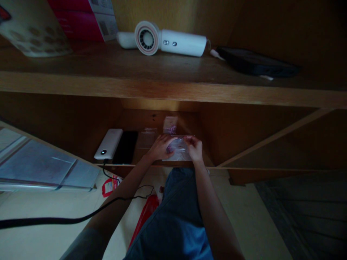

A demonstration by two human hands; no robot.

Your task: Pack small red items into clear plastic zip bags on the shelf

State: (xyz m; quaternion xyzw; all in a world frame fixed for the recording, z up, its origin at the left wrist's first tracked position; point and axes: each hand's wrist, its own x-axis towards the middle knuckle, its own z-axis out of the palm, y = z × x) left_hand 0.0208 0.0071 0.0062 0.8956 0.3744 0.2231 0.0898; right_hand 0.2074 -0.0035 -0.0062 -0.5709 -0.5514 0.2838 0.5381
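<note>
A clear plastic bag (180, 151) lies at the front of the lower shelf, between my two hands. My left hand (162, 147) grips its left side, with the thumb and fingers bent over the plastic. At the upper right of the bag, my right hand (194, 146) has its fingertips pinched on the edge. Something small and purplish shows through the plastic near my left fingers, too blurred to name. Just behind is a small zip bag (170, 124) with purple bits inside. Another flat clear zip bag (147, 139) lies left of my left hand.
A white power bank (108, 143) with a black cable (81, 219) and a dark flat phone-like slab (125, 147) lie at left. The upper shelf board (173, 90) overhangs my hands; on it sit a white handheld fan (181, 42), a dark phone (257, 62) and a cup (38, 32).
</note>
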